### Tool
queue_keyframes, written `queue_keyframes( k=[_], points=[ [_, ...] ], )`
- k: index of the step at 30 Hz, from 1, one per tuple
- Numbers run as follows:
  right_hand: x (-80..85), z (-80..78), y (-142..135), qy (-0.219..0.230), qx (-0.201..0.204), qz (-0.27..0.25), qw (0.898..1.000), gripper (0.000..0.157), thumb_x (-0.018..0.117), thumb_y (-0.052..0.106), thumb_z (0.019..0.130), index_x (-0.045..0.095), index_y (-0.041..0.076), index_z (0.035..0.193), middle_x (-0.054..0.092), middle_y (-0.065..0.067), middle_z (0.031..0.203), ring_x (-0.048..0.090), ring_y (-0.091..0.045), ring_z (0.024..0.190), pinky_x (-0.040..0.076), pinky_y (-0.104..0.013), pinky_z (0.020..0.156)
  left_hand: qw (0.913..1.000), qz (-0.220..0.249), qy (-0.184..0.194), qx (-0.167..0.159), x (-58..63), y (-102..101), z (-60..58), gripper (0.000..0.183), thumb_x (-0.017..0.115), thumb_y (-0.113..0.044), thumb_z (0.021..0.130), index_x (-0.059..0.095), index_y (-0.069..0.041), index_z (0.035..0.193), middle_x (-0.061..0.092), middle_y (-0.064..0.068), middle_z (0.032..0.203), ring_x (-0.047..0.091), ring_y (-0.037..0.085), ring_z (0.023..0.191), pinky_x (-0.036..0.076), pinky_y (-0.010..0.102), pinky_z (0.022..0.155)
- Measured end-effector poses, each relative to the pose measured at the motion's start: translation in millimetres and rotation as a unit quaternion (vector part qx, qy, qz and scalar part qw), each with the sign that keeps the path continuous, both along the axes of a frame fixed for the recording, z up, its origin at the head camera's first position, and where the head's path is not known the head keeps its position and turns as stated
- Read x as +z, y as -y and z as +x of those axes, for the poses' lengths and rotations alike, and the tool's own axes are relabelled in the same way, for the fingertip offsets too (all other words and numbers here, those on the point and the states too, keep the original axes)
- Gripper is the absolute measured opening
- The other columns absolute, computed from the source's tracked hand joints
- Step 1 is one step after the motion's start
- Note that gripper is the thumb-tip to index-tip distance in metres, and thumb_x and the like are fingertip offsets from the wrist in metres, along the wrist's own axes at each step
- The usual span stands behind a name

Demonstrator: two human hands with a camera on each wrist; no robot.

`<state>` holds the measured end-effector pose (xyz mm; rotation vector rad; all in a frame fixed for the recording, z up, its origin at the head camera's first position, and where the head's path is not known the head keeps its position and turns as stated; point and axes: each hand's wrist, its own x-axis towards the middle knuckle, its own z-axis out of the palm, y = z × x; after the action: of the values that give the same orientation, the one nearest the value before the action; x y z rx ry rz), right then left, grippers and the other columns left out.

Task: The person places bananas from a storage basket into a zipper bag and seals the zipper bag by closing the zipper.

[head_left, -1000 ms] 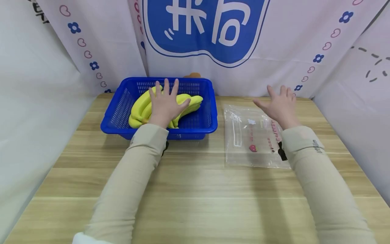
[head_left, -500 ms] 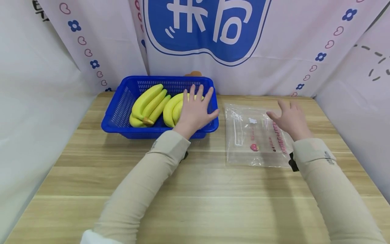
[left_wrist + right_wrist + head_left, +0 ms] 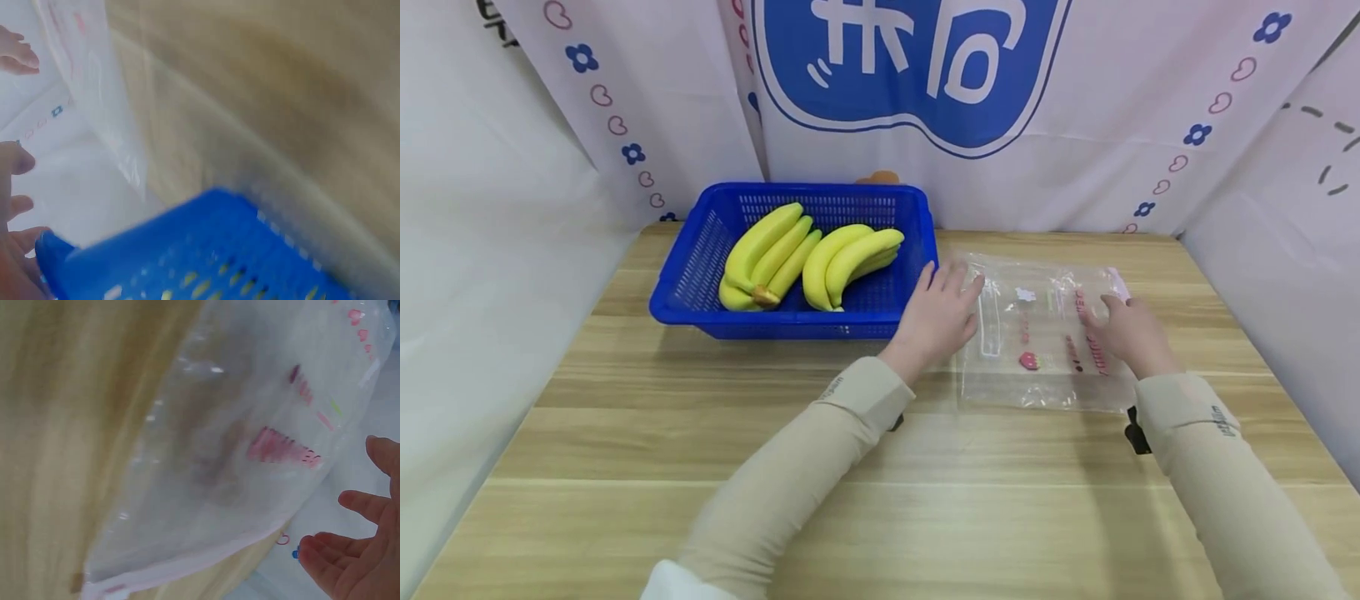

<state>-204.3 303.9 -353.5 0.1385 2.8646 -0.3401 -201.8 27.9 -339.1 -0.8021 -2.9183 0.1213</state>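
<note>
A clear plastic zip bag [image 3: 1045, 333] with pink print lies flat on the table, right of the basket. My left hand [image 3: 934, 321] hovers between the basket's right end and the bag's left edge, fingers spread and holding nothing. Over the bag's right side is my right hand [image 3: 1133, 333], its fingers loosely bent. In the right wrist view the right hand [image 3: 359, 544] shows thumb and fingers apart with nothing between them, close to the bag [image 3: 206, 456]. The left wrist view has the left fingers [image 3: 22, 203] by the basket's corner.
A blue plastic basket [image 3: 790, 325] stands at the back left of the wooden table [image 3: 880, 500]. Inside lie two bunches of bananas, one on the left [image 3: 767, 258] and one on the right [image 3: 850, 262]. A printed curtain [image 3: 1045, 183] hangs right behind the table.
My left hand has moved right, from above the bananas to the gap beside the bag. The right hand has shifted right and lowered towards the bag's right side.
</note>
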Motion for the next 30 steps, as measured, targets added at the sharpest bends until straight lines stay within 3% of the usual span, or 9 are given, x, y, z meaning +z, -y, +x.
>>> queue_keyframes(
  k=[3,10,14,18,23,30],
  points=[
    [-7.2,2.8,-4,0.002,-0.004,-0.002,1.0,0.072,0.032,0.046,0.101,0.027,-0.014,0.141,0.024,-0.05,0.135,0.026,-0.061,0.125,0.028,-0.068,0.105,0.9998,-0.019,-0.006,-0.004,-8.0,-4,3.9,0.048,0.043,-0.037,0.098,0.042,-0.02,0.143,0.039,0.007,0.151,0.033,0.026,0.143,0.024,0.046,0.119],
    [-18.1,7.5,-5,0.021,-0.034,-0.019,0.999,0.07,0.041,0.041,0.099,0.027,-0.013,0.141,0.015,-0.052,0.137,0.022,-0.062,0.126,0.03,-0.07,0.101,0.9913,-0.081,-0.091,-0.05,-19.5,-10,12.0,0.036,0.036,-0.019,0.101,0.054,-0.017,0.132,0.049,0.004,0.143,0.039,0.024,0.138,0.029,0.042,0.117],
    [-21.6,8.6,-5,0.027,-0.033,-0.015,0.999,0.073,0.041,0.043,0.099,0.024,-0.013,0.142,0.015,-0.053,0.135,0.022,-0.063,0.123,0.033,-0.07,0.096,0.9906,-0.084,-0.078,-0.075,-24.8,-18,16.8,0.036,0.035,-0.016,0.101,0.055,-0.017,0.132,0.048,0.004,0.144,0.038,0.024,0.139,0.028,0.041,0.118],
    [-25.4,7.9,-6,0.028,-0.033,-0.007,0.999,0.076,0.041,0.046,0.098,0.022,-0.012,0.143,0.015,-0.054,0.134,0.022,-0.065,0.122,0.033,-0.07,0.095,0.9925,-0.072,-0.057,-0.081,-32.1,-27,20.5,0.034,0.042,-0.023,0.099,0.056,-0.017,0.129,0.052,0.005,0.139,0.043,0.024,0.134,0.031,0.04,0.116],
    [-30.5,6.5,-7,0.022,-0.025,0.011,0.999,0.077,0.044,0.044,0.096,0.023,-0.013,0.141,0.018,-0.054,0.131,0.023,-0.066,0.12,0.031,-0.07,0.095,0.9963,-0.052,-0.021,-0.065,-42.9,-36,25.0,0.039,0.048,-0.036,0.097,0.055,-0.018,0.13,0.054,0.004,0.135,0.047,0.022,0.129,0.036,0.038,0.113],
    [-37.6,5.5,-11,0.047,-0.003,0.023,0.999,0.076,0.04,0.052,0.096,0.03,-0.011,0.136,0.026,-0.052,0.127,0.032,-0.064,0.111,0.038,-0.067,0.084,0.9982,-0.049,0.012,-0.032,-53.8,-42,30.6,0.045,0.043,-0.047,0.098,0.051,-0.022,0.135,0.053,0.001,0.135,0.047,0.018,0.129,0.034,0.036,0.113]
  ],
)
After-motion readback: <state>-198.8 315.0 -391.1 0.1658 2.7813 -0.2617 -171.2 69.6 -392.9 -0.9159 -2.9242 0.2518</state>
